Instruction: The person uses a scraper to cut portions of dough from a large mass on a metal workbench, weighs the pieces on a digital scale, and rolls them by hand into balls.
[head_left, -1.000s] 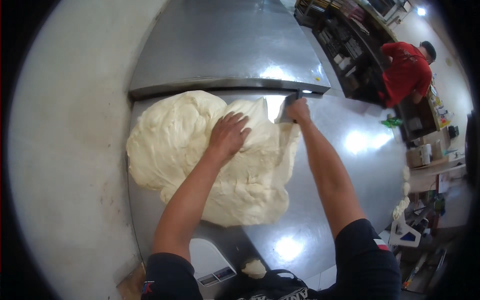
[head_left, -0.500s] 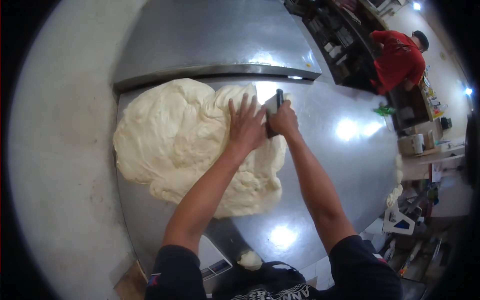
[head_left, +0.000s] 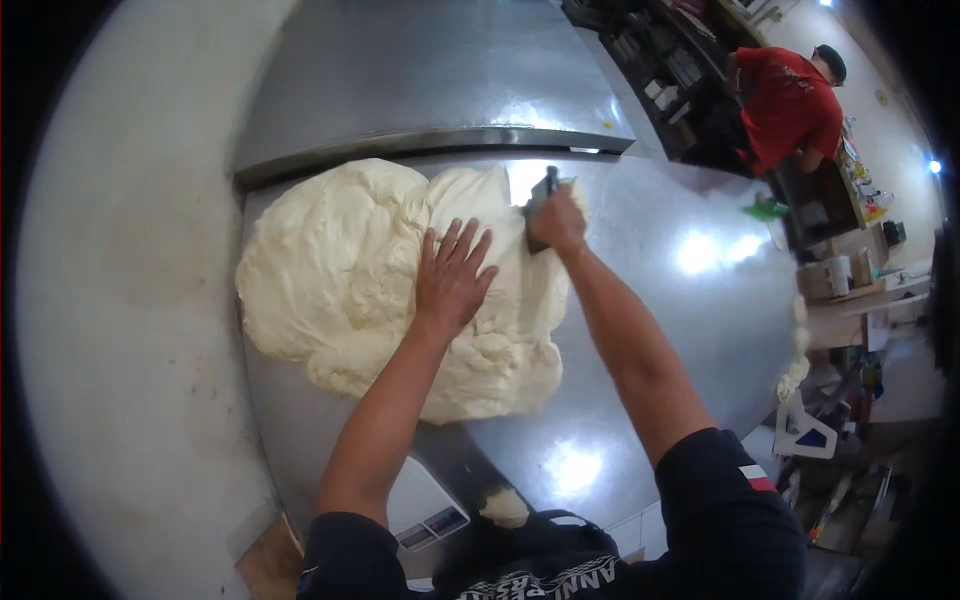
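A large, pale mass of dough [head_left: 330, 260] spreads over the left part of the steel table [head_left: 660, 330]. My left hand [head_left: 455, 275] lies flat on the middle of it with the fingers spread. At the dough's far right edge, my right hand [head_left: 558, 220] is wrapped round the dark handle of a dough scraper [head_left: 537, 228]. The scraper's blade stands on edge against the dough, its lower end partly hidden by my hand. A strip of dough shows just right of the scraper, beside my right hand.
A raised steel surface [head_left: 430, 80] borders the table's far side. Near me are a white kitchen scale [head_left: 425, 505] and a small dough lump [head_left: 503, 508]. Small dough pieces [head_left: 797, 350] line the right edge, near a green object [head_left: 767, 209]. A person in red [head_left: 790, 105] stands far right.
My left hand has moved left and nearer, away from the scraper, onto the middle of the dough. My right hand still grips the scraper, now tilted and slightly further left.
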